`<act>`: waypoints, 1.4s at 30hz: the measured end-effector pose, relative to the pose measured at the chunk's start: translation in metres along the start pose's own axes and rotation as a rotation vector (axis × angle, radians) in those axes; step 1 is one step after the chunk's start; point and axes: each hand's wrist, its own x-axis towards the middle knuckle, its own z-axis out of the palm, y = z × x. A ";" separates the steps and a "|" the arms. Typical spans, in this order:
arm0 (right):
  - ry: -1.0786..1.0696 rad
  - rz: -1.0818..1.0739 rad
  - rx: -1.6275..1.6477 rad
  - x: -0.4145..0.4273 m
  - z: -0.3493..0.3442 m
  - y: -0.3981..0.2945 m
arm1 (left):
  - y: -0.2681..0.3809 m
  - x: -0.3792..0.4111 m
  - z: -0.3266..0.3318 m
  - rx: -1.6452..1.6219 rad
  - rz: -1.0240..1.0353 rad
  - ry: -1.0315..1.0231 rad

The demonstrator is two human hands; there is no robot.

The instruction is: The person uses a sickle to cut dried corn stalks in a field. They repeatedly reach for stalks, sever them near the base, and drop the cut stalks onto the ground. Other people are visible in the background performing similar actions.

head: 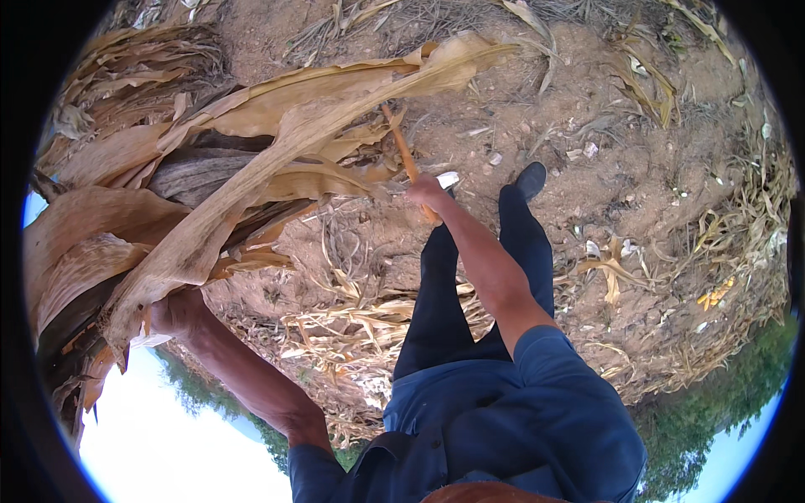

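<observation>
At the left, my left hand (173, 314) is closed around a bunch of dried maize stalks and leaves (170, 239). A broad, pale leaf drapes past it and hides part of the fingers. My right hand (427, 190), in front of my left leg, grips a wooden tool handle (400, 141). The handle slants up and to the left, and its far end passes behind the dry leaves, so any head or blade on it is hidden. Its short butt end sticks out below my fist.
Layered dry maize leaves (151, 69) lie at the upper left. Bare soil (471, 144) carries scattered husks and stubble. Several yellow maize cobs (716, 293) lie at the right, near a band of dry stalks (742, 220). My shoe (531, 180) stands on the soil.
</observation>
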 end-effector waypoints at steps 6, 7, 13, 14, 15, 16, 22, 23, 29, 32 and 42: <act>-0.280 0.395 0.933 -0.283 0.002 0.115 | -0.011 -0.056 0.011 0.009 -0.016 0.209; -0.243 0.390 1.005 -0.323 -0.008 0.131 | -0.014 -0.055 0.010 -0.005 -0.037 0.181; 0.031 -0.143 1.486 -0.360 -0.101 0.042 | 0.027 -0.040 0.153 0.029 -0.028 0.105; -0.048 -0.249 1.523 -0.366 -0.119 0.011 | 0.038 -0.041 0.173 0.040 -0.034 0.087; -0.116 -0.347 1.558 -0.377 -0.133 -0.018 | 0.046 -0.044 0.190 0.049 -0.053 0.065; -0.224 -0.417 1.618 -0.384 -0.145 -0.044 | 0.054 -0.048 0.204 0.060 -0.076 0.043; -0.198 -0.666 1.522 -0.434 -0.176 -0.134 | 0.052 -0.067 0.240 -0.071 -0.187 -0.158; -0.359 -0.806 1.537 -0.441 -0.187 -0.123 | 0.060 -0.072 0.260 -0.257 -0.249 -0.122; -0.183 -0.635 1.459 -0.415 -0.160 -0.093 | -0.052 -0.075 0.125 0.420 0.019 -0.265; -0.166 -0.715 1.504 -0.367 -0.176 -0.058 | -0.045 -0.098 0.186 0.324 -0.038 -0.241; -0.140 -1.115 1.945 -0.437 -0.245 -0.118 | -0.062 -0.138 0.194 0.821 0.239 -0.558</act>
